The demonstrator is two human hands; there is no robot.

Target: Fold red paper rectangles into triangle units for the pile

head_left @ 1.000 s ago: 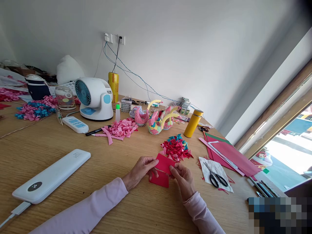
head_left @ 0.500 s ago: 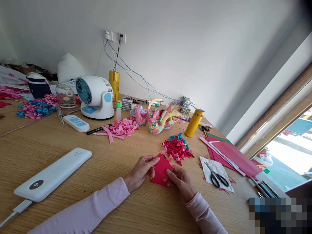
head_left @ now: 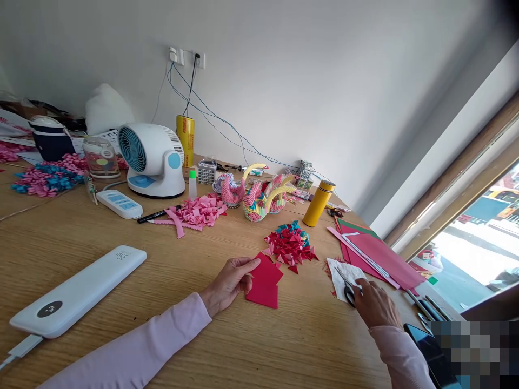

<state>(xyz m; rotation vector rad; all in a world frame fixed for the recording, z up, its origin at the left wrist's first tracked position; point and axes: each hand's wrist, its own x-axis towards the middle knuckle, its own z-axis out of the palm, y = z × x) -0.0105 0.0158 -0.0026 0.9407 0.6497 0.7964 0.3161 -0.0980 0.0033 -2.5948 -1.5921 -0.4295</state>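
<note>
Low in the middle of the frame, the left hand (head_left: 231,281) rests on the wooden counter (head_left: 101,237), fingers spread loosely and fingertips touching the left edge of a folded red paper sheet (head_left: 264,281) that lies flat just right of it; the hand presses the sheet rather than gripping it. At lower right, the right hand (head_left: 375,305) lies over the handles of a pair of black-handled scissors (head_left: 347,286), which sit on a scrap of white paper (head_left: 338,270); whether its fingers are closed round the handles cannot be told. Just above the red sheet is a heap of small folded red and teal paper triangles (head_left: 291,246). To the right of that lies a stack of red and pink paper sheets (head_left: 381,256). Further up, in mid-frame, stand colourful folded-paper swans (head_left: 263,197) and a yellow cylindrical flask (head_left: 318,203). A long white power bank (head_left: 77,292) lies at lower left, and a white and blue desk fan (head_left: 152,160) stands at upper left.
</note>
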